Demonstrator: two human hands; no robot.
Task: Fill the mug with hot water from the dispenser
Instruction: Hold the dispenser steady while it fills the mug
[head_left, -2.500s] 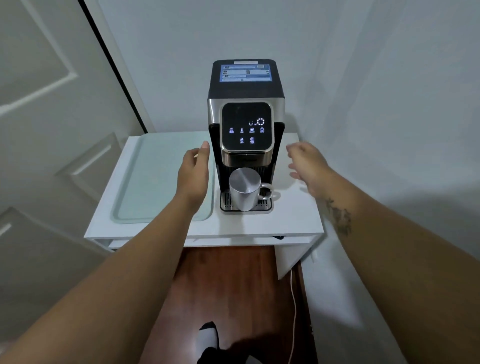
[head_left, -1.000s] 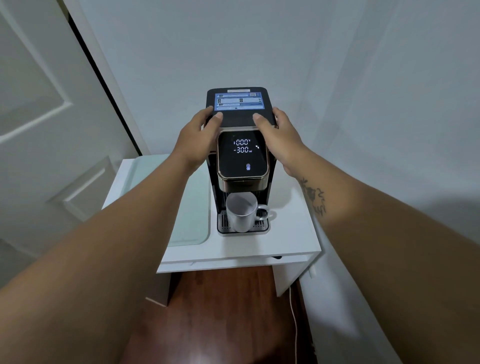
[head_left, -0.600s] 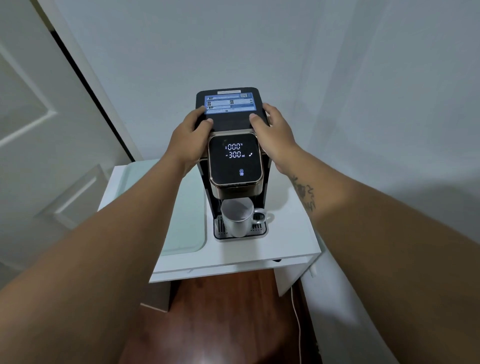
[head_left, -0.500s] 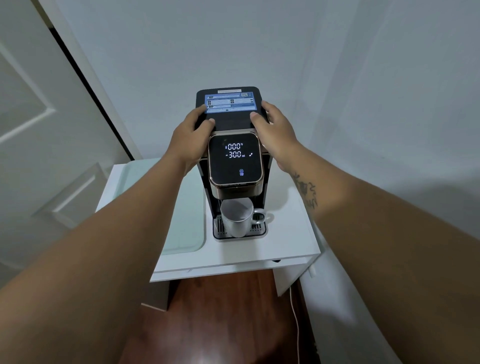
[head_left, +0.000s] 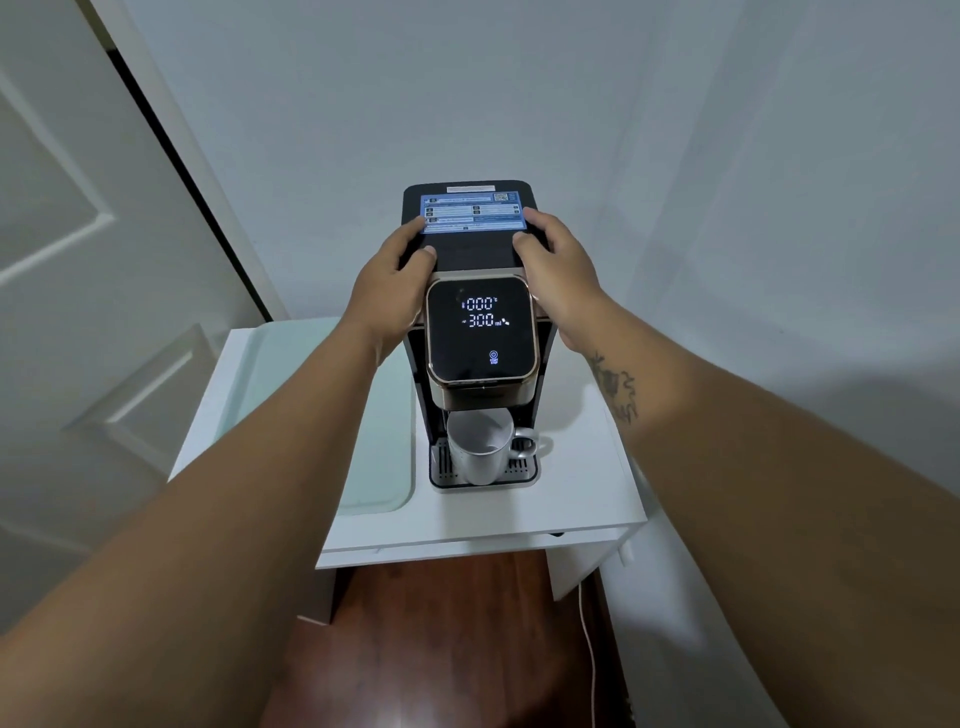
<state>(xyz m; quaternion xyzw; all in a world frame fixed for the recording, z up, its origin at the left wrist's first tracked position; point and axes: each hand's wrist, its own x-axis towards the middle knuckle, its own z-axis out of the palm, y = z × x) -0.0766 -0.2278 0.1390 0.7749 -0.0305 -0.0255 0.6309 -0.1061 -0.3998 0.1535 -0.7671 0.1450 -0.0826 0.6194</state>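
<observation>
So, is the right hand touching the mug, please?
Apart: head view shows the right hand on the dispenser top, the mug well below it.

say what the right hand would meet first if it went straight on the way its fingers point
Probably the blue label on top of the dispenser that the right hand grips; depth is unclear.

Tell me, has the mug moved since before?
No. The mug stays in the same spot on the drip tray, handle pointing right.
</observation>
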